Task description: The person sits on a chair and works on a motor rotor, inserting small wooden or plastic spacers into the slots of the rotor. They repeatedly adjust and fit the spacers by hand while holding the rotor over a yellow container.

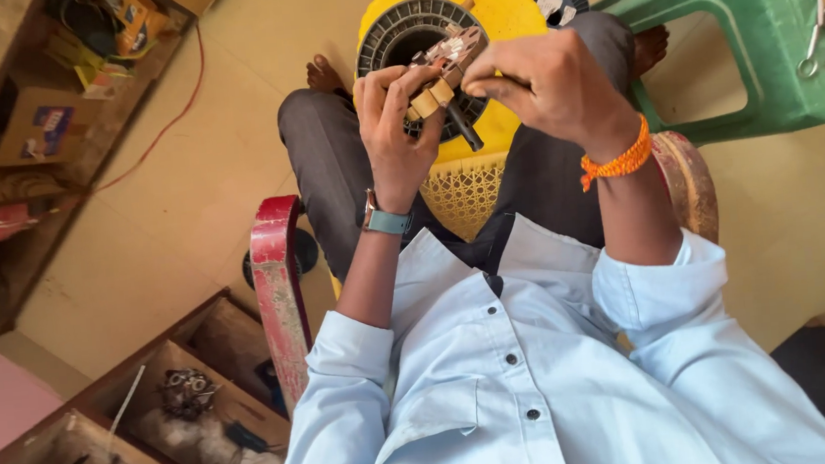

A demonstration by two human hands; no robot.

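Note:
My left hand point(392, 134), with a watch on the wrist, grips a small electrical part point(442, 70) made of tan blocks, a metal piece and a black rod that sticks out below. My right hand point(544, 81), with an orange thread band at the wrist, pinches the top of the same part with its fingertips. Both hands are raised over my lap, in front of a black round slotted ring point(405, 29) that lies on a yellow plastic stool point(502, 0).
A green plastic stool point(764, 42) at the right carries metal scissors point(820, 17). Wooden shelves point(21, 187) with boxes stand at the left. A wooden compartment tray point(180, 421) with tools lies at the lower left. The red chair arm point(278, 284) is beside my left elbow.

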